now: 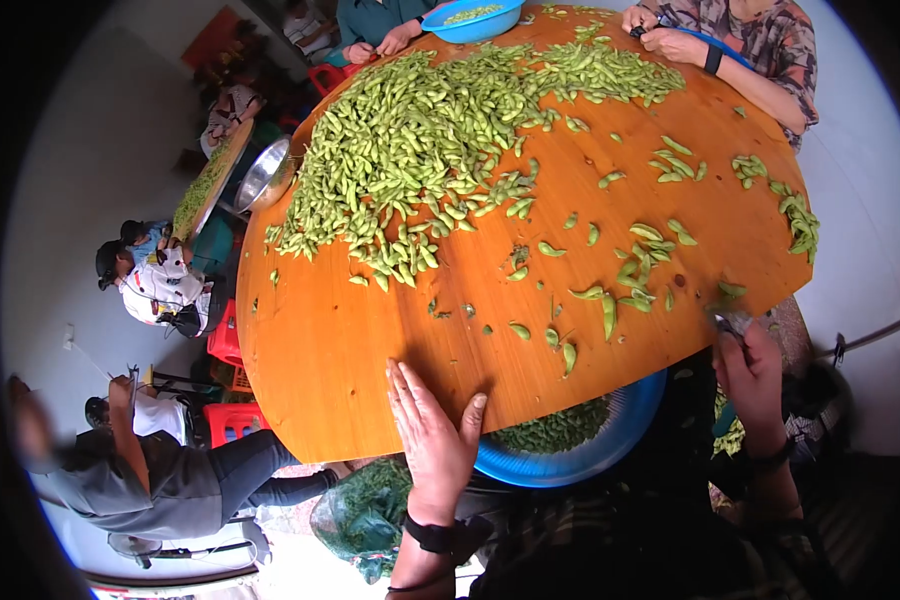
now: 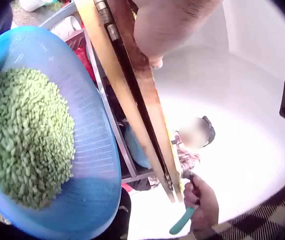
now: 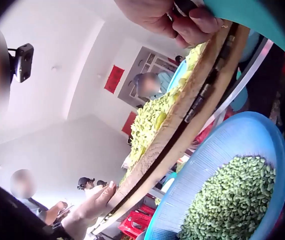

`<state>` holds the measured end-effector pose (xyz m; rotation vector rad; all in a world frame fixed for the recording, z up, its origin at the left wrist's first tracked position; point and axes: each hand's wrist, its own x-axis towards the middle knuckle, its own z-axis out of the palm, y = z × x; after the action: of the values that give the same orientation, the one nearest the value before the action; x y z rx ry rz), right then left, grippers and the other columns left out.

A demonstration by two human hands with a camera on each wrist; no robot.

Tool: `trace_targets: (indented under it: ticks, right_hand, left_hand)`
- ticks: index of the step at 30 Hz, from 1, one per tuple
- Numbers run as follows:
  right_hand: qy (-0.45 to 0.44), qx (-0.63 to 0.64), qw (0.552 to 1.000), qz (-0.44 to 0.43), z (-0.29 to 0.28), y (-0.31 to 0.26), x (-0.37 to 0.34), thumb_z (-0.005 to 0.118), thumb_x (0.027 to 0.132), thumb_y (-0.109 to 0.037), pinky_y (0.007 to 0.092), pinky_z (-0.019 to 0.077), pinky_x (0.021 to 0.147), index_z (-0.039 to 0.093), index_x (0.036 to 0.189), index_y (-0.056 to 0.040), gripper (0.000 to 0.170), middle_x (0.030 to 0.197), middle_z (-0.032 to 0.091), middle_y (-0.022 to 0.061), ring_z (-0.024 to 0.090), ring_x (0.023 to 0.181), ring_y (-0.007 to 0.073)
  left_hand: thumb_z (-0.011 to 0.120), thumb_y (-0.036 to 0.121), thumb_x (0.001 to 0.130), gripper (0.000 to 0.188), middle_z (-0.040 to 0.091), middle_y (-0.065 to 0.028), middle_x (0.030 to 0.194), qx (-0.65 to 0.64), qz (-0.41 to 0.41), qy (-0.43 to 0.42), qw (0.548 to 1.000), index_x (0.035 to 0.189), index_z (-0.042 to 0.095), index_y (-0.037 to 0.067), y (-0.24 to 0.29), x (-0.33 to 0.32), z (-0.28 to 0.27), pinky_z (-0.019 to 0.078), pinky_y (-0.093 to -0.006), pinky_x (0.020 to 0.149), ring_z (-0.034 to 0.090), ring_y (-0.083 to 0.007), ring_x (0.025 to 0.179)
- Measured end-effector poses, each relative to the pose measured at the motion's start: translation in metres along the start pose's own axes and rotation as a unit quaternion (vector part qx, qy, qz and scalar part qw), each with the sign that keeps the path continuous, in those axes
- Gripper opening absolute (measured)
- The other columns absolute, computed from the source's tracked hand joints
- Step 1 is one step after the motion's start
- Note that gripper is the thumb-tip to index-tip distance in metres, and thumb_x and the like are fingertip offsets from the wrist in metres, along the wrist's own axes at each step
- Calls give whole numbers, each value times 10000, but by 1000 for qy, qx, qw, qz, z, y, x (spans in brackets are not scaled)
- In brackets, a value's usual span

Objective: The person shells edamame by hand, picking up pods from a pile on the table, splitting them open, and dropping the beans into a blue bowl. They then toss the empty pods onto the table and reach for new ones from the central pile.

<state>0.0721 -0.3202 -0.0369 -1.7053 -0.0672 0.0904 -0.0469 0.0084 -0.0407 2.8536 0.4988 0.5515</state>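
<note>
My left hand [image 1: 435, 445] lies flat at the near edge of the wooden table [image 1: 350, 330], fingers straight and thumb spread; it also shows in the left wrist view [image 2: 175, 25] and the right wrist view [image 3: 90, 210]. At the table's right edge, my right hand [image 1: 752, 375] grips a tool with a teal handle [image 2: 182, 221] and a small metal end [image 1: 727, 322]. Its curled fingers are seen close up in the right wrist view [image 3: 177, 20]. Loose green pods [image 1: 645, 265] lie between the hands, beyond the edge. A large heap of pods [image 1: 400, 150] covers the far left part.
Below the near edge is a blue basket [image 1: 610, 440] of small green beans. Another blue basin [image 1: 470, 22] stands at the far edge, where two people sit. A metal bowl [image 1: 265, 172] is by the left edge. Further left, people sit near red stools [image 1: 232, 420].
</note>
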Motion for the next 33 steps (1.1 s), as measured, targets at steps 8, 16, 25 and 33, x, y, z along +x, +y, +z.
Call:
trace_targets:
  ticks: [8,16,25,33]
  right_hand:
    - [33,31,999,5,-24,17,-14,495,980,-74,184,302,451,559,925,-50,88,642,505,-45,414,498,8]
    - [51,23,998,-3,-44,25,-22,500,973,-69,191,300,461,530,836,-60,141,616,490,-48,415,502,15]
    - [104,16,994,3,-70,52,-19,479,981,-69,189,268,418,520,851,-64,136,588,468,-61,383,448,7]
    - [64,50,997,16,-73,43,-23,474,950,-16,197,314,461,581,919,-1,112,623,501,-42,425,507,14]
  left_hand:
    - [546,502,933,967,148,-337,1535,-40,26,-95,994,1463,70,-151,7,67,32,111,-466,1196,129,-423,1457]
    - [500,501,956,945,137,-348,1532,-200,193,-126,952,1463,43,-153,110,102,69,119,-464,1194,111,-430,1459]
    - [648,501,862,1113,64,-357,1539,-94,247,-237,935,1463,-34,-142,82,88,25,99,-471,1199,77,-442,1461]
    - [652,509,862,1115,109,-360,1530,-103,244,-178,948,1476,-33,-120,114,140,81,159,-456,1185,134,-458,1447]
